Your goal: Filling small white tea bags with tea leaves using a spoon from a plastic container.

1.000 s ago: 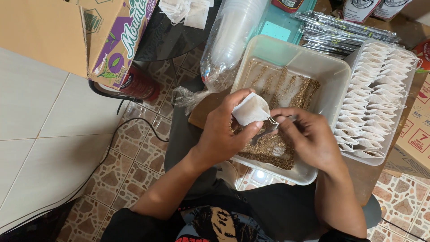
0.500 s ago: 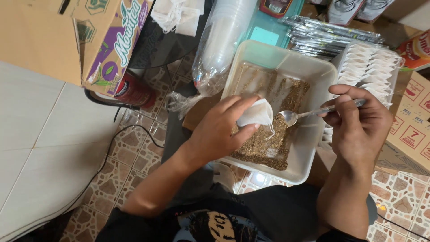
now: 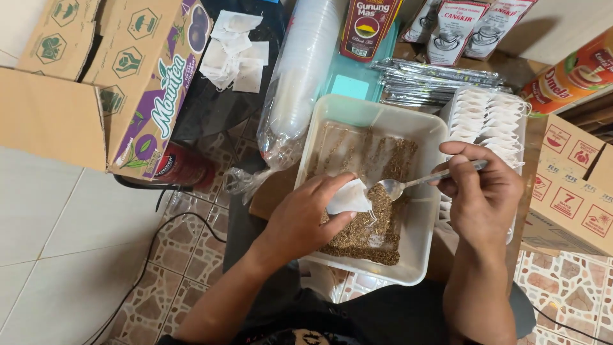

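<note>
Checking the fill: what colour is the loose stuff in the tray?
Brown loose material, in the white tray; head view.

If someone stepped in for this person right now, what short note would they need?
Left hand: holds a small white filter bag over the white tray.
Right hand: holds a metal spoon, its bowl beside the bag's mouth.
Loose brown tea lies in the tray.
Done: a rack of white bags stands right of the tray; whether they are filled is unclear.
Left: much loose tea remains.
</note>
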